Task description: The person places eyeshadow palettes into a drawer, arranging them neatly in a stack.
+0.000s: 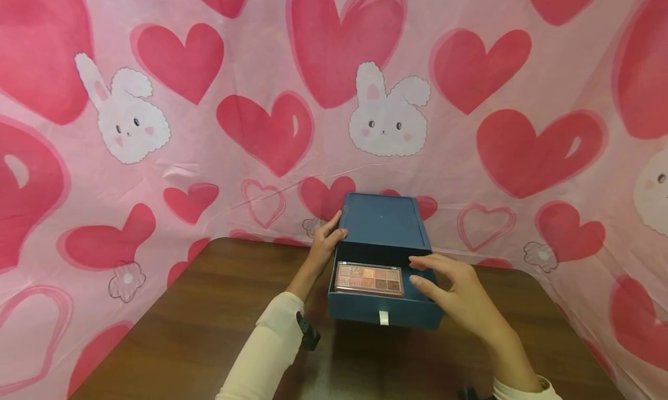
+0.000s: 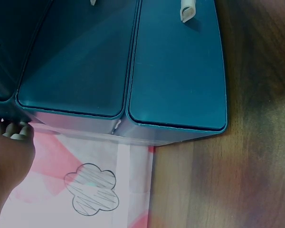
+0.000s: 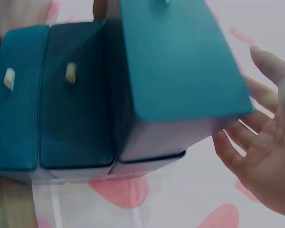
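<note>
A blue drawer unit (image 1: pixel 383 220) stands on the table with its top drawer (image 1: pixel 360 307) pulled out. In that drawer, on the left side, lies an eyeshadow palette (image 1: pixel 368 278) with a clear lid and pink and brown pans. My left hand (image 1: pixel 326 240) rests against the unit's left upper side, and its fingertips also show beside the unit in the left wrist view. Over the drawer's right part hovers my right hand (image 1: pixel 456 287), thumb and fingers spread, holding nothing. The right wrist view shows its fingers close to the drawer's side; whether they touch it I cannot tell.
Two lower drawers, one directly beneath (image 3: pixel 73 109) and one at the bottom (image 3: pixel 14 104), are closed, with pale pull tabs. The wooden table (image 1: pixel 224 319) extends to both sides. Behind it hangs a pink cloth (image 1: pixel 323 139) with hearts and rabbits.
</note>
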`<state>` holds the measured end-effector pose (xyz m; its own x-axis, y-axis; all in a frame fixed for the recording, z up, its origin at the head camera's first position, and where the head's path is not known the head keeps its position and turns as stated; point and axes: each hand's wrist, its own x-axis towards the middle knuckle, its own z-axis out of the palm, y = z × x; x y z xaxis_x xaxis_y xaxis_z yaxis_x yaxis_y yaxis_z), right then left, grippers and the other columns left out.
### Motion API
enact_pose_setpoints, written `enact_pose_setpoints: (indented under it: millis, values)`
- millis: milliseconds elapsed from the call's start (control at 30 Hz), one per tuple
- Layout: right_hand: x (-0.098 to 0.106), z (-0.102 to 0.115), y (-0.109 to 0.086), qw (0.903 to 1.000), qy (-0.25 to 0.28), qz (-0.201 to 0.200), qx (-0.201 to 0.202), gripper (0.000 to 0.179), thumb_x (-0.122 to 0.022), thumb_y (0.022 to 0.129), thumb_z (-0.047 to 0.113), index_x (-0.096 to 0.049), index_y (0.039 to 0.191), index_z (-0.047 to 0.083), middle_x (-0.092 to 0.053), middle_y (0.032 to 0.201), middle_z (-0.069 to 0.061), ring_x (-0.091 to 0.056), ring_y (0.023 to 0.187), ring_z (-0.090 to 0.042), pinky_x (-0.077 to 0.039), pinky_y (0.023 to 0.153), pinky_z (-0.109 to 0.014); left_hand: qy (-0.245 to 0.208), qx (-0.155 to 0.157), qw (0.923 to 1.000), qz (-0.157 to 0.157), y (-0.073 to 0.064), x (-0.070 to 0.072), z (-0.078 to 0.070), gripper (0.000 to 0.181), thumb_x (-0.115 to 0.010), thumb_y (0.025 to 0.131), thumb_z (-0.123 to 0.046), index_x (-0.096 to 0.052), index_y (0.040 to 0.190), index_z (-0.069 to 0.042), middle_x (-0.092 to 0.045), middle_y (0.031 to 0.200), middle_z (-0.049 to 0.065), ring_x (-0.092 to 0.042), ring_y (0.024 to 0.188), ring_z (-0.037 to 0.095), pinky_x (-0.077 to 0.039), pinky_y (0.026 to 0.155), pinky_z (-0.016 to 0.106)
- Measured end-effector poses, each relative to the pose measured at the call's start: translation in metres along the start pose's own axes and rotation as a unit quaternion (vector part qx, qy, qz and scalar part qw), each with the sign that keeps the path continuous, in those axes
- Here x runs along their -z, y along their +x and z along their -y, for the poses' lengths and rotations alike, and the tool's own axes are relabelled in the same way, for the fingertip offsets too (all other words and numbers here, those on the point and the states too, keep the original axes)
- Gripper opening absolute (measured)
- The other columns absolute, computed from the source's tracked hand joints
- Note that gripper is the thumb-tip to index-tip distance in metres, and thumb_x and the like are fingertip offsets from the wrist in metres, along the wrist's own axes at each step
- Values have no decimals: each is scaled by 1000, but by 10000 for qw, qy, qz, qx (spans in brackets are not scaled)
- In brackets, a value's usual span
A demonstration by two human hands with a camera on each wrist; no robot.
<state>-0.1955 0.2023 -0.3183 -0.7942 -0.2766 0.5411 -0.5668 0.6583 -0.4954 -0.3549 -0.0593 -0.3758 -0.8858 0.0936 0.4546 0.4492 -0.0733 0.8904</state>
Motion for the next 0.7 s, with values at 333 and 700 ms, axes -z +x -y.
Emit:
enact_pose_setpoints:
  millis: [333,700]
  values:
    - [-10,27,-48,9882,1204,-774,543,38,-65,89,-8,-73,122,9,-76,107,0,-66,106,2,-48,93,-10,-12,-26,10000,-4,0,0,3,62,-55,91,-10,-43,151,2,-55,146,25,-49,125,13,-38,103,12]
    - [-63,-1,-86,8916,4309,1361,-287,48,-29,107,1,-67,132,14,-75,110,14,-71,102,-5,-55,90,-21,-84,17,10000,-26,-1,-1,0,61,-54,92,-9,-42,151,3,-61,133,32,-54,110,7,-41,97,10]
